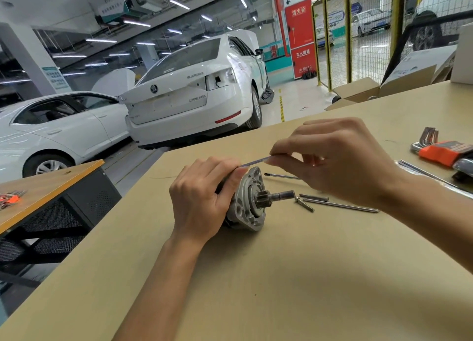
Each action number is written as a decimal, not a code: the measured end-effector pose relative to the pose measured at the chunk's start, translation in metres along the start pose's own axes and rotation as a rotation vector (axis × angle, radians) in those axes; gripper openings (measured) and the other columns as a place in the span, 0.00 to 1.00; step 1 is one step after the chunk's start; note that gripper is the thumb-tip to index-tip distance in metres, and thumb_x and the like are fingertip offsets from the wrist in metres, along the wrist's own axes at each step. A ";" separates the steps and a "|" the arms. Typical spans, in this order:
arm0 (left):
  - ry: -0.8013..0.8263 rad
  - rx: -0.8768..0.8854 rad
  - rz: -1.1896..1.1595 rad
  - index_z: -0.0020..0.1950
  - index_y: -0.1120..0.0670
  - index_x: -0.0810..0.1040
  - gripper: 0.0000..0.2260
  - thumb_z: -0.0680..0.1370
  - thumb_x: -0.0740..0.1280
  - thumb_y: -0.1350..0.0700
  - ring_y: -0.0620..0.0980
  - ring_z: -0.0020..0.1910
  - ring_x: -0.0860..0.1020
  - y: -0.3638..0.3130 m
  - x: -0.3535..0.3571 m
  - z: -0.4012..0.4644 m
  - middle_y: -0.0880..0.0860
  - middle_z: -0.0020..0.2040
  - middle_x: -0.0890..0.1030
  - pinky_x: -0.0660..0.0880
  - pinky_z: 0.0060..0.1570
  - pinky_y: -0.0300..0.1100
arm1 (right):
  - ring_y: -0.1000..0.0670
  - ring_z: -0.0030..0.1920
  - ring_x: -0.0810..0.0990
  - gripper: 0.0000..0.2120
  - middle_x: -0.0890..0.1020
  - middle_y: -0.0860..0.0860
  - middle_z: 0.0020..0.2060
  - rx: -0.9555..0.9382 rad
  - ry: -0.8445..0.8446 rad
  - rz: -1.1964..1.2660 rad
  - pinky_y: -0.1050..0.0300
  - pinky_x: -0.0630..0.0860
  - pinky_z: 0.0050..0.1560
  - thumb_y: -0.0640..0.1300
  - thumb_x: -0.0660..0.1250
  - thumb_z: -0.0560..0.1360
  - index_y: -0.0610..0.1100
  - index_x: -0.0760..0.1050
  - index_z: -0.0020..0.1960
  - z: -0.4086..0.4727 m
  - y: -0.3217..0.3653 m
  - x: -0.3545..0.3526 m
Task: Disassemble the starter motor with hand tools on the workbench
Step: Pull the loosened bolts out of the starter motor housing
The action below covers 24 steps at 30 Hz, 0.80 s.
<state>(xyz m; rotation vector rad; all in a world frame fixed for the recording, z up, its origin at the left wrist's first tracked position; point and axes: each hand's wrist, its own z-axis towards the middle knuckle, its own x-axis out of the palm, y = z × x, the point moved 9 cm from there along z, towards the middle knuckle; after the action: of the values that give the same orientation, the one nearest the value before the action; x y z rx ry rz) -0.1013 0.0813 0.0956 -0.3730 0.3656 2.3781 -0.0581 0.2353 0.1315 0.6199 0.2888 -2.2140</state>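
The starter motor (249, 200) lies on its side on the tan workbench (294, 276), its silver mounting flange and pinion gear pointing right. My left hand (202, 200) grips the motor body from the left, hiding most of it. My right hand (337, 159) pinches a thin metal rod (256, 160) above the flange; the rod's far end disappears behind my left fingers. Two short bolts (313, 197) and a long bolt (340, 205) lie just right of the pinion shaft. A slim screwdriver shaft (281, 176) lies behind them.
An orange holder of hex keys (440, 148) and a long hex key (425, 173) sit at the right edge. Cardboard boxes (378, 90) stand at the bench's far side. White cars (194, 90) and a second bench (46, 187) are to the left.
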 end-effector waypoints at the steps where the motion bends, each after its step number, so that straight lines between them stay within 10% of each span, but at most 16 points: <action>1: -0.005 -0.001 0.001 0.46 0.56 0.84 0.21 0.84 0.58 0.45 0.52 0.36 0.78 0.001 0.000 0.000 0.50 0.41 0.83 0.71 0.32 0.45 | 0.61 0.28 0.73 0.08 0.83 0.54 0.35 0.101 -0.041 0.077 0.70 0.71 0.35 0.46 0.73 0.76 0.41 0.84 0.48 0.000 -0.007 -0.003; 6: -0.021 0.002 0.000 0.45 0.56 0.84 0.21 0.84 0.58 0.45 0.50 0.34 0.77 0.001 -0.001 0.000 0.49 0.38 0.83 0.70 0.31 0.43 | 0.52 0.30 0.74 0.35 0.79 0.50 0.33 0.789 0.104 0.147 0.59 0.72 0.31 0.73 0.56 0.71 0.40 0.75 0.39 -0.023 -0.065 0.013; 10: -0.020 -0.006 0.002 0.45 0.56 0.85 0.21 0.84 0.59 0.45 0.50 0.34 0.77 0.002 -0.001 0.000 0.50 0.38 0.83 0.68 0.32 0.41 | 0.54 0.20 0.58 0.34 0.62 0.54 0.20 1.165 0.415 0.753 0.64 0.57 0.19 0.72 0.59 0.73 0.48 0.62 0.20 -0.055 -0.068 0.055; 17: 0.004 0.003 0.000 0.45 0.56 0.84 0.19 0.83 0.60 0.46 0.52 0.33 0.78 0.001 0.001 0.001 0.51 0.37 0.82 0.72 0.30 0.44 | 0.57 0.19 0.55 0.22 0.58 0.56 0.21 1.160 0.401 1.362 0.66 0.52 0.18 0.54 0.64 0.74 0.49 0.63 0.25 -0.046 -0.044 0.069; 24: 0.050 0.010 0.061 0.45 0.55 0.84 0.20 0.84 0.58 0.45 0.51 0.33 0.77 -0.002 0.003 0.003 0.50 0.37 0.81 0.66 0.32 0.39 | 0.56 0.23 0.59 0.17 0.63 0.54 0.26 1.031 0.307 1.277 0.66 0.60 0.19 0.52 0.64 0.76 0.48 0.69 0.30 -0.038 -0.046 0.063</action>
<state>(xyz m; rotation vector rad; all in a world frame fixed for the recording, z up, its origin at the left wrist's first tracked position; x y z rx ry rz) -0.1030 0.0856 0.0972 -0.4230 0.4166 2.4286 -0.1151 0.2394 0.0666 1.2145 -0.9323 -0.8662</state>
